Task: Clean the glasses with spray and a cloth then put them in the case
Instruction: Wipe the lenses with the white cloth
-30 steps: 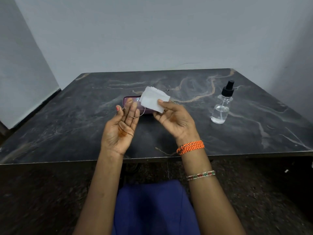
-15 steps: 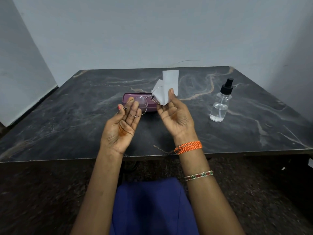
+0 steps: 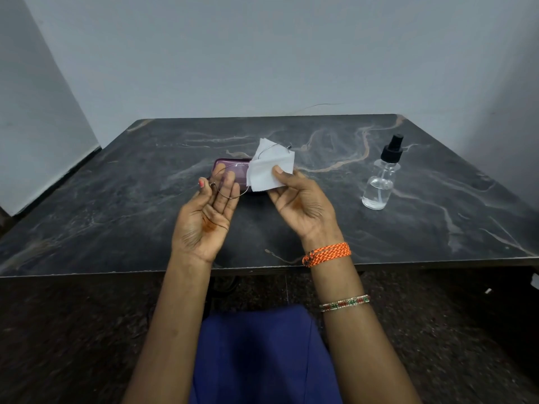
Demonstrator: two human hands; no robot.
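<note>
Glasses [image 3: 233,182] sit above the dark desk [image 3: 116,199], one lens pinched in my left hand [image 3: 208,217], the other wrapped in the white cloth [image 3: 269,170] my right hand [image 3: 300,205] pinches. At three o'clock stands the spray bottle [image 3: 379,182]; the purple case [image 3: 230,167] lies behind my fingers.

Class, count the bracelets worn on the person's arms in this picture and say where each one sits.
2. An orange braided thread bracelet circles the right wrist, just below the right hand. A thin beaded red-and-green bangle sits further down the same forearm. The left arm shows none.
</note>
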